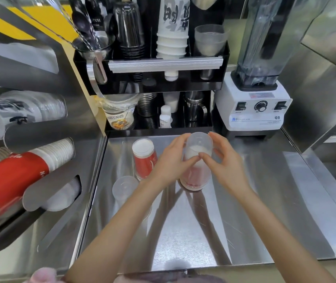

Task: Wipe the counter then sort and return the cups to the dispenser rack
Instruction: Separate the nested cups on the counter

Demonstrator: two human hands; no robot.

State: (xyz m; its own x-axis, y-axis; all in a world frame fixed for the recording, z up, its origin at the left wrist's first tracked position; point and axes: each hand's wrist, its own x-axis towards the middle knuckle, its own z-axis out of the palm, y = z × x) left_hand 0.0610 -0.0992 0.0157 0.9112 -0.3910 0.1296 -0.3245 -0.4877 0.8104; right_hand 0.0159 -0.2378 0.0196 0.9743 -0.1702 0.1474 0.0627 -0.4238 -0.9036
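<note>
An upside-down translucent plastic cup [198, 144] sits over a red cup on the steel counter [255, 211]; the red shows through its lower half. My left hand [171, 162] grips this cup from the left. My right hand [222, 162] grips it from the right, with the fingertips meeting at its front. To the left stands an inverted red paper cup stack [144, 156], and in front of that an inverted clear plastic cup [125, 189]. The dispenser rack [46, 180] on the left wall holds rows of red-and-white paper cups [20, 176] and clear lids.
A black organiser [163, 88] at the back holds cup stacks, spoons and steel jugs. A white blender [255, 105] stands back right. A printed sealed cup [120, 117] sits under the organiser. A pink cloth [42, 276] lies at the bottom edge.
</note>
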